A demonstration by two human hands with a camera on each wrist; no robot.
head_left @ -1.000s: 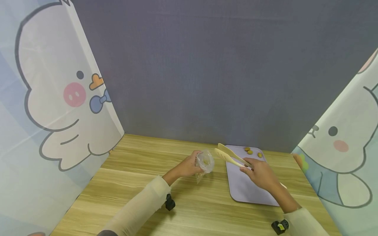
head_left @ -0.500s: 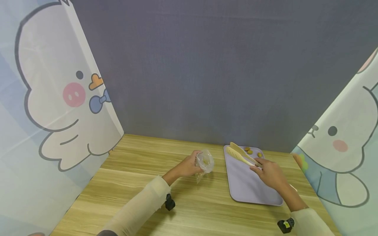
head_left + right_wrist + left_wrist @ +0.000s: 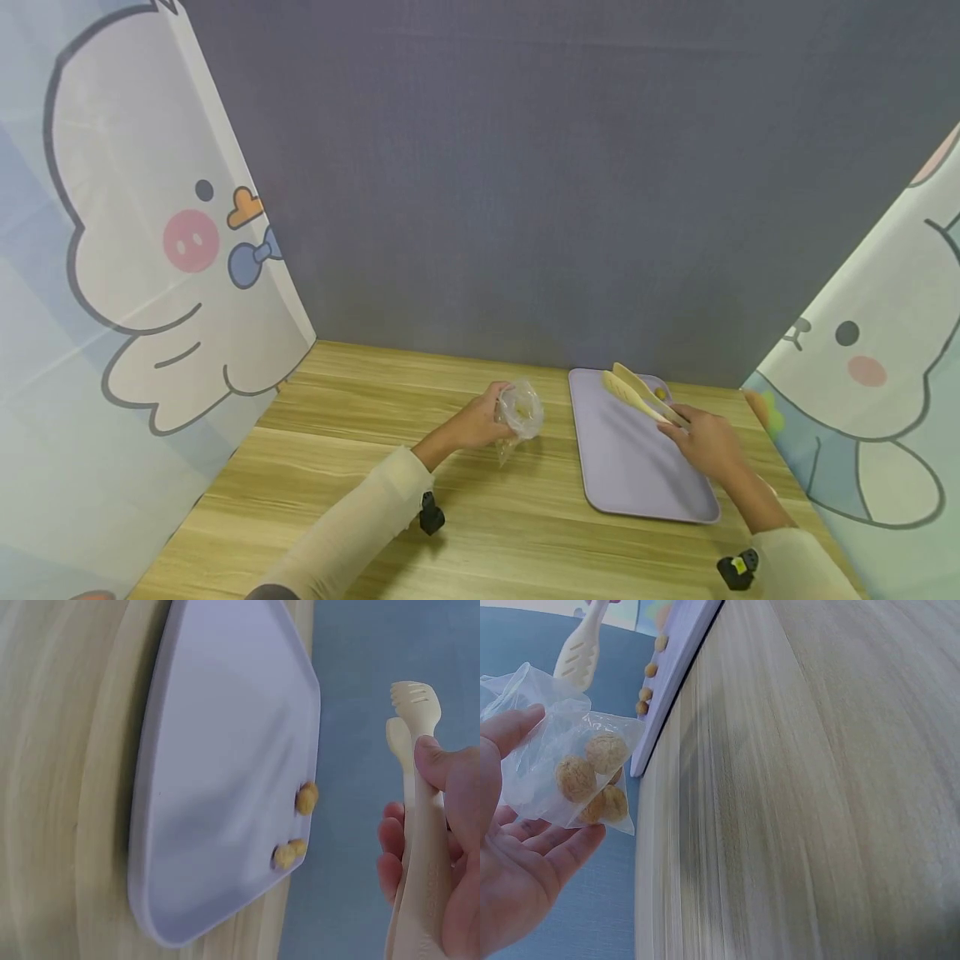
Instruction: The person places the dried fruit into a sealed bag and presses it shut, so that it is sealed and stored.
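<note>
Seemingly wooden tabletop (image 3: 525,542), grey backdrop (image 3: 480,183)

The person is wearing a cream left sleeve (image 3: 352,525), dark grey fabric (image 3: 272,592) showing at its upper end, and a matching right sleeve (image 3: 802,562). Small black blocks (image 3: 431,513) are sitting at both cuffs, the right block (image 3: 737,571) bearing a yellow-green mark (image 3: 738,564). Both hands (image 3: 477,421) are showing bare.
</note>
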